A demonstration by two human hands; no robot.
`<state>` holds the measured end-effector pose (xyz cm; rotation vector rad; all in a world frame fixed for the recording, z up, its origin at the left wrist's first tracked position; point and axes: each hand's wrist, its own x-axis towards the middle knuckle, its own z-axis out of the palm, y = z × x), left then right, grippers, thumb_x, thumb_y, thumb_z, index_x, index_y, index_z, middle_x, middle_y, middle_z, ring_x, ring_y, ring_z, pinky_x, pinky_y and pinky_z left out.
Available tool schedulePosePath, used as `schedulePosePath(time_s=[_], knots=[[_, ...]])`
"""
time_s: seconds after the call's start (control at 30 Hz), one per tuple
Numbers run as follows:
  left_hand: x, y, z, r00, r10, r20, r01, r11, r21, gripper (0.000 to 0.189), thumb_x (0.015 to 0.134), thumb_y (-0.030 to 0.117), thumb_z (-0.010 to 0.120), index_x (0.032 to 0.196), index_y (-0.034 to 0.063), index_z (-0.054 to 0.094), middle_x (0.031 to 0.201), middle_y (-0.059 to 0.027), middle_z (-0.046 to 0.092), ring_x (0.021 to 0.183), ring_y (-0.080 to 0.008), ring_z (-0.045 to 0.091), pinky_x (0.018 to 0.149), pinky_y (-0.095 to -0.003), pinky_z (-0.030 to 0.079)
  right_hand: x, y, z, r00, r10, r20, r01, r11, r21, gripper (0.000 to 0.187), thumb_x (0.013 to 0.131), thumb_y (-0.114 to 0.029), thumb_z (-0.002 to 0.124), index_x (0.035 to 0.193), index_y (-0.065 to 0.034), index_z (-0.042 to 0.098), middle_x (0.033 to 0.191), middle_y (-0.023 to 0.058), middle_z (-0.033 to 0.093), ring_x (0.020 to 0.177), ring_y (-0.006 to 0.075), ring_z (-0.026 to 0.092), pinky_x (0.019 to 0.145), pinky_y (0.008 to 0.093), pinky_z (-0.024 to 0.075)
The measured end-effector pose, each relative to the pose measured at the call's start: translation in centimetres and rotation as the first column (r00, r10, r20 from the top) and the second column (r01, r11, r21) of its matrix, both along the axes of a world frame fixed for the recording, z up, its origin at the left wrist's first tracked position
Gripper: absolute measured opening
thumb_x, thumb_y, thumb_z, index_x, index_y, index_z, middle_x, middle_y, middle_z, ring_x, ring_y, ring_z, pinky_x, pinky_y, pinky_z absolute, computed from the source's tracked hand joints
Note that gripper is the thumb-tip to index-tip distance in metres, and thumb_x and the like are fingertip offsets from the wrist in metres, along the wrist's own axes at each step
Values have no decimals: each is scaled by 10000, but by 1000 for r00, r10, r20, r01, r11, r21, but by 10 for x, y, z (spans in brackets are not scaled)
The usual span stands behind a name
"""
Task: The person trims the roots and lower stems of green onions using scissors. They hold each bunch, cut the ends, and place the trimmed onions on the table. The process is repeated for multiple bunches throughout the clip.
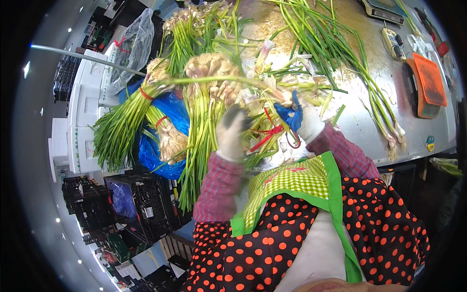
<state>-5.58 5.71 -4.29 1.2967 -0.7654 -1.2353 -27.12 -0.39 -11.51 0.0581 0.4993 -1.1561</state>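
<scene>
My right hand [297, 118], in a glove with blue-coated fingers, grips a green garlic plant [233, 79] at its bulb end. The long stalk reaches left over the other garlic and is motion-blurred. My left hand [231, 133], in a white glove with dark fingertips, is blurred beside a loose pile of green garlic [204, 95]; I cannot make out its fingers clearly. Between the hands lie red ties [270, 133] on stripped leaves and skins [255, 120]. To the left, a garlic bundle [135, 106] with a red band lies by a second banded bundle [169, 140].
Blue plastic [160, 157] lies under the banded bundles, near white foam boxes [85, 106]. More green garlic [321, 40] stretches across the metal table [368, 149]. At right are an orange-topped scale [430, 85], a power strip [393, 43] and scissors [429, 143]. Black crates [146, 204] stand left below.
</scene>
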Motion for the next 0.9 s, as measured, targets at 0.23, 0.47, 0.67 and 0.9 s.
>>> schedulePosePath(time_s=[0.23, 0.47, 0.67, 0.9], knots=[[-47, -26, 8, 991, -34, -131, 36, 999, 6, 374, 956, 282, 663, 1208, 23, 569, 908, -46, 638, 926, -183, 641, 841, -315, 529, 18, 41, 10, 853, 162, -495, -353, 879, -321, 195, 1018, -160, 550, 1165, -32, 548, 1030, 163, 677, 915, 255, 695, 825, 340, 591], [-30, -28, 4, 964, 30, -264, -50, 996, -68, 368, 1071, 331, 476, 1211, -3, 540, 1086, -148, 635, 923, -239, 670, 781, -390, 587, -1, 36, 50, 285, 107, -953, -592, 801, -87, 590, 870, -475, 693, 1272, -57, 589, 1136, 173, 647, 987, 273, 648, 880, 417, 510], [-46, -28, 8, 977, -15, -215, 14, 1000, -8, 401, 1075, 326, 466, 1209, -40, 561, 1066, -126, 654, 957, -216, 667, 834, -353, 575, -9, 23, 80, -115, -659, -744, -827, 478, -296, 510, 859, -435, 665, 1235, -91, 635, 1101, 183, 634, 1025, 378, 600, 945, 482, 458], [-27, -30, -12, 985, -116, -127, 116, 993, -5, 374, 1087, 309, 436, 1252, 5, 579, 973, -68, 671, 842, -154, 663, 736, -293, 558, 2, 24, 59, 196, -774, -602, -716, 306, -627, 366, 958, -259, 588, 1206, 8, 610, 1054, 203, 649, 991, 369, 626, 847, 438, 518]])
